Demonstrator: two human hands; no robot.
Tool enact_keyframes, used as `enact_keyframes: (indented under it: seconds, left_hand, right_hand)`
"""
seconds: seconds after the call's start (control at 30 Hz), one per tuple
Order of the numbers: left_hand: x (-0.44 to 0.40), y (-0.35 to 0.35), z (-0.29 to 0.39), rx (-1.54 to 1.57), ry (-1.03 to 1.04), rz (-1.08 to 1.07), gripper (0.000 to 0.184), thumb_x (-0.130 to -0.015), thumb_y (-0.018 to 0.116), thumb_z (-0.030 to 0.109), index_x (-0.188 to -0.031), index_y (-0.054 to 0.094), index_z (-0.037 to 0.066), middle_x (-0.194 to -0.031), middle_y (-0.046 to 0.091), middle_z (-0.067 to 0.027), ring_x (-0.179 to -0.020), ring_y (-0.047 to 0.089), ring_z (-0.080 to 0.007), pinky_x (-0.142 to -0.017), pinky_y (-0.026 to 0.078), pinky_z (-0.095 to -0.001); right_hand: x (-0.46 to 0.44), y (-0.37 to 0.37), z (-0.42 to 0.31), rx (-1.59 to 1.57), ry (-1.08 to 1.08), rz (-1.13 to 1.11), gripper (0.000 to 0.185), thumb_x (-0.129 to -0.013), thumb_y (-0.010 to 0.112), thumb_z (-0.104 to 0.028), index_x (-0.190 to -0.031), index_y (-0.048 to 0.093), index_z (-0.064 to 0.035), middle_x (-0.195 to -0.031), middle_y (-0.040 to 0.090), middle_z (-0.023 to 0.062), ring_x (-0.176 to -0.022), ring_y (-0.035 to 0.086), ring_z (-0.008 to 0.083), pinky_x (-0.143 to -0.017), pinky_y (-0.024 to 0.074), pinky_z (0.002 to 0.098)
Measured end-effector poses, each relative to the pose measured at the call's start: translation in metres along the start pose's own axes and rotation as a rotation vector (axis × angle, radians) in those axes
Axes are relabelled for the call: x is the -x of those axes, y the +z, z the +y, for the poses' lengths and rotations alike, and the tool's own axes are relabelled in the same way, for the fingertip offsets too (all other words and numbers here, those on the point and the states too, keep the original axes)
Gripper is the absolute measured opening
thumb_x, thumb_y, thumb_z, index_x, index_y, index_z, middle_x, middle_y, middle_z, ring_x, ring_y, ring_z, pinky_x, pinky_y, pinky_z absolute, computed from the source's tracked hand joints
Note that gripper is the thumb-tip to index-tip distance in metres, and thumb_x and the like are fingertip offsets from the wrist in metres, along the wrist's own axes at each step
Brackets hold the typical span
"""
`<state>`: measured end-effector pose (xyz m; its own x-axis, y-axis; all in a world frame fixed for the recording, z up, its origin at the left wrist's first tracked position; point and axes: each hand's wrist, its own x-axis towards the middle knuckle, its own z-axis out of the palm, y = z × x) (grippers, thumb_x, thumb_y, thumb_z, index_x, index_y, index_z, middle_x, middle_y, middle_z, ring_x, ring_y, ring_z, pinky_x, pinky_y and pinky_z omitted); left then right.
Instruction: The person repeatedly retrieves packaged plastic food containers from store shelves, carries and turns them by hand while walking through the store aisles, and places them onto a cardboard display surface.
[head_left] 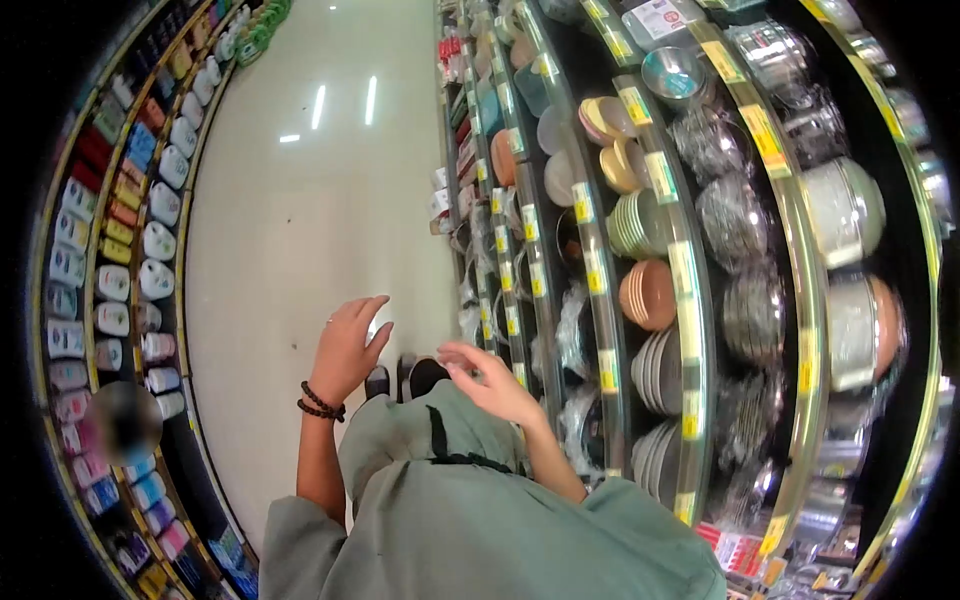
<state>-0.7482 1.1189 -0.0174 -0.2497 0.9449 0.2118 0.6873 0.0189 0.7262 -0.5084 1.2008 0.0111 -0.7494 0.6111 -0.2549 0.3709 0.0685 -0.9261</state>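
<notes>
My left hand [350, 343] is held out over the floor in front of my body, its thumb apart from the fingers and nothing in it. A dark beaded bracelet [321, 403] circles that wrist, and a ring shows on one finger. To its right, my right hand [487, 382] hangs in the air with loosely bent, parted fingers, also holding nothing. It is the hand nearer the right-hand shelves, but touches none of the goods. Beneath both hands are my grey-green clothes [430, 520] and dark shoes [425, 378].
Shelves on the right hold stacked bowls [648, 295], plastic-wrapped metal basins [735, 222] and lidded pots [843, 212], with yellow price tags along the edges. White bottles [158, 241] line the left shelves. A pale shiny floor [290, 190] runs between them. A round patch at left is blurred.
</notes>
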Motion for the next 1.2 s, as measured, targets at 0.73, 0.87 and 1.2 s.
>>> enact_keyframes:
  seconds: [0.73, 0.87, 1.2]
  left_hand:
    - [-0.421, 0.061, -0.141, 0.165, -0.157, -0.260, 0.034, -0.090, 0.066, 0.009, -0.123, 0.060, 0.003, -0.114, 0.064, -0.0183, -0.100, 0.061, -0.0389, -0.087, 0.050, -0.0427]
    - [-0.472, 0.066, -0.188, 0.164, -0.100, -0.267, 0.032, -0.092, 0.064, 0.009, -0.123, 0.060, 0.003, -0.113, 0.064, -0.0177, -0.099, 0.061, -0.0381, -0.084, 0.050, -0.0425]
    - [-0.650, 0.071, -0.113, 0.215, 0.567, -0.508, 0.034, -0.086, 0.068, 0.015, -0.118, 0.061, 0.005, -0.115, 0.063, -0.0141, -0.113, 0.056, -0.0348, -0.098, 0.043, -0.0459]
  right_hand:
    - [-0.390, -0.202, 0.051, -0.716, 0.312, 0.521, 0.022, -0.105, 0.049, -0.015, -0.122, 0.055, -0.0032, -0.105, 0.067, 0.0088, -0.099, 0.066, 0.0182, -0.085, 0.0527, 0.0325]
    - [-0.438, -0.218, 0.026, -0.786, 0.269, 0.684, 0.024, -0.105, 0.048, -0.015, -0.126, 0.051, -0.0039, -0.117, 0.062, 0.0114, -0.105, 0.063, 0.0212, -0.087, 0.0516, 0.0354]
    - [-0.506, -0.309, -0.040, -0.753, -0.222, 1.576, 0.055, -0.104, 0.050, -0.020, -0.149, 0.024, -0.0016, -0.153, 0.036, 0.0185, -0.139, 0.040, 0.0322, -0.112, 0.0364, 0.0465]
